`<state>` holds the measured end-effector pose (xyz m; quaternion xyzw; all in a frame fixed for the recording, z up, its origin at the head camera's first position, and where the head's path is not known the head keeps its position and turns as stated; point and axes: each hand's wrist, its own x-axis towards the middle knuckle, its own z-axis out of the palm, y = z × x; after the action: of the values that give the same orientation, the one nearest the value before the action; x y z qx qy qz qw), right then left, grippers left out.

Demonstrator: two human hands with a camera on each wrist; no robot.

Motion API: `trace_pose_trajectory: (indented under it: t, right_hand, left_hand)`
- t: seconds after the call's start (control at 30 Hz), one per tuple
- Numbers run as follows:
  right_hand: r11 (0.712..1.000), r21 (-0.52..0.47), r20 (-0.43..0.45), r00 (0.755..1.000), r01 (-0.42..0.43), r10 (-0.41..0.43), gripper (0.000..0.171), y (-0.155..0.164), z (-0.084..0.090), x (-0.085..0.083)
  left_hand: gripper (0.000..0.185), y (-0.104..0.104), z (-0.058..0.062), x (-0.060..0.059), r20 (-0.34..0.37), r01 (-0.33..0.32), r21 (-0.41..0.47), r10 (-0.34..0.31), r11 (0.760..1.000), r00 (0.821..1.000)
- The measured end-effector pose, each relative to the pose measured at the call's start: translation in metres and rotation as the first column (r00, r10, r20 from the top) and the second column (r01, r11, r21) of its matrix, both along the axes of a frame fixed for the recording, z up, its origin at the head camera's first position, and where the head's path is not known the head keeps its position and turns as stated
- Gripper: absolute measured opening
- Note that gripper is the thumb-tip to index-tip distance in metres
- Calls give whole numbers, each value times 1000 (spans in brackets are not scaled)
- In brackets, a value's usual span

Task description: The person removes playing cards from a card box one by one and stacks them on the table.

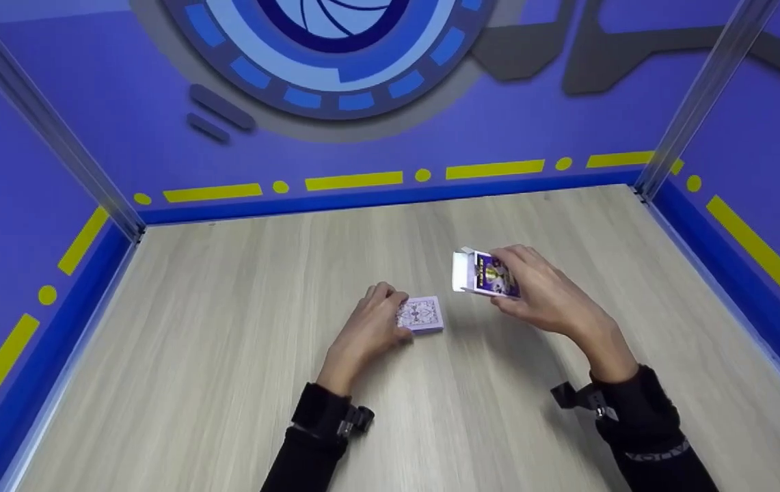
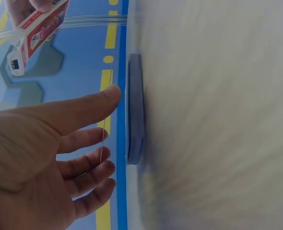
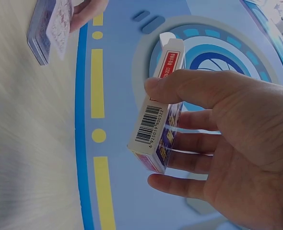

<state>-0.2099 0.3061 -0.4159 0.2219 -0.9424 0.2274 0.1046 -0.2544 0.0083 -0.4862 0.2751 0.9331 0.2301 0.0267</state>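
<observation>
A playing card (image 3: 60, 31) with a patterned back is pinched between the thumb and fingers of my left hand (image 1: 370, 322). The left wrist view shows this card edge-on as a thin line. Just beneath it, a stack of playing cards (image 2: 135, 110) lies flat on the table, a small gap apart from the card. My right hand (image 1: 548, 295) grips a small printed card box (image 1: 497, 275) above the table, to the right of the stack. The box's white end flap stands open and points left. In the right wrist view its barcode side faces the camera; its inside is hidden.
The light wood-grain tabletop (image 1: 225, 342) is closed in by a blue back wall (image 1: 362, 154) and side walls with yellow markings. Metal posts (image 1: 704, 102) stand at the back corners. Each wrist wears a black strap (image 1: 321, 413) with a small camera mount.
</observation>
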Motion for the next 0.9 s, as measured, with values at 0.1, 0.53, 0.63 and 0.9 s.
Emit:
trace_pose_trajectory:
  t: [0.1,0.53,0.63,0.9]
  right_hand:
    - [1000,8,15,1000,-2,2,66,-2,0,0]
    - [1000,16,52,999,-8,7,69,-3,1,0]
    - [1000,21,49,999,-7,6,69,-3,0,1]
    - [999,27,30,999,-18,17,70,-3,1,1]
  left_hand:
    - [70,1,-3,0,-4,-4,-19,4,1000,1000]
    - [68,5,-6,0,36,-19,-75,22,997,999]
    - [68,7,-5,2,61,-29,-92,35,995,998]
    - [68,10,-5,2,74,-18,-64,23,998,997]
